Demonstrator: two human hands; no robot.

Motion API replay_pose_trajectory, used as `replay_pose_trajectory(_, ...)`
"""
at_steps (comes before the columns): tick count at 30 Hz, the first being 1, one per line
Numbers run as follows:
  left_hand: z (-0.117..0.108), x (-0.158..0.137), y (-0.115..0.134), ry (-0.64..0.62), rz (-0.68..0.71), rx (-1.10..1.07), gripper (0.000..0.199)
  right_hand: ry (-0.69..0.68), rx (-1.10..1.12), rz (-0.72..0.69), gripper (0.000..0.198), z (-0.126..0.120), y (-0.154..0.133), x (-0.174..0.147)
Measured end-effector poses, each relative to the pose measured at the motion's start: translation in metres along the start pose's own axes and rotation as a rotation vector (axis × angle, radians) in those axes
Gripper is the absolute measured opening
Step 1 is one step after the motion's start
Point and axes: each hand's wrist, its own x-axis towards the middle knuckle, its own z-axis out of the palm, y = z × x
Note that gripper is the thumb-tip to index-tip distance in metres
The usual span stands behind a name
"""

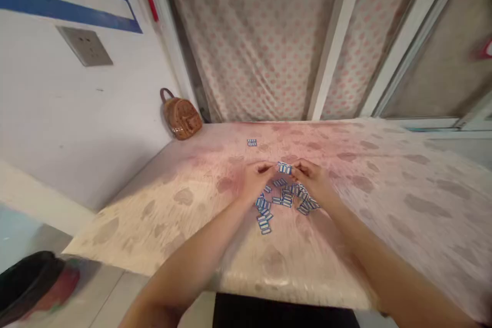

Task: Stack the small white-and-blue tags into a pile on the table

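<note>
Between the fingertips of both hands, just above the table, is a small block of blue-and-white rectangular pieces [284, 167]. My left hand [257, 177] pinches its left side. On the right side my right hand [310, 175] grips it, thumb and fingers closed. Below and between the wrists lies a loose scatter of similar blue-edged pieces [286, 198], some overlapping. Part of the scatter is hidden behind my right hand. Farther back, a small neat group of the same pieces [251, 142] lies flat. Their markings are too small to read.
A patterned cloth [184, 197] covers the table. At its back left corner a small brown backpack [182, 118] leans against the wall. Behind the table hangs a dotted curtain [265, 41]. A dark bin-like object [31, 282] is on the floor at left.
</note>
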Motion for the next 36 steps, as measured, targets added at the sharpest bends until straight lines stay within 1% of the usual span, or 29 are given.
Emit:
replay_pose_trajectory(5,-0.0006,-0.0006,0.005,-0.014,0.026,0.025,0.022,-0.004,-0.017,-0.019,0.018,-0.0012,0.0008,-0.0019)
replay_pose_trajectory(12,-0.0002,-0.0003,0.0057,-0.01,0.04,0.017,0.021,-0.016,-0.025,-0.005,0.015,-0.0008,-0.0001,-0.002)
replay_pose_trajectory(14,-0.0002,-0.0004,0.0065,-0.008,0.049,0.03,0.021,-0.019,-0.022,-0.006,0.017,-0.0006,-0.0006,-0.0016)
replay_pose_trajectory(19,0.0,-0.0001,0.0085,0.02,0.073,0.049,0.018,0.014,-0.011,-0.006,0.034,0.0007,-0.0038,-0.0003)
replay_pose_trajectory(22,0.0008,0.0007,0.0066,0.032,0.08,0.046,0.017,-0.016,-0.049,-0.001,0.028,0.002,-0.0058,-0.0009)
replay_pose_trajectory(24,0.0017,0.0011,0.0045,0.024,0.086,0.037,0.017,-0.029,-0.07,-0.006,0.024,0.0028,-0.0063,-0.0018)
replay_pose_trajectory(28,0.0032,0.0018,0.0011,0.0,0.1,-0.02,0.016,-0.009,-0.08,-0.017,0.023,0.0035,-0.0061,-0.0026)
replay_pose_trajectory(32,0.0022,0.003,0.0003,-0.013,0.108,-0.054,0.033,-0.012,-0.07,-0.03,0.024,0.0034,-0.0061,-0.0026)
replay_pose_trajectory(36,0.0005,0.0035,-0.0001,-0.066,0.083,-0.013,0.023,-0.018,-0.089,-0.045,0.024,0.0027,-0.0057,-0.0032)
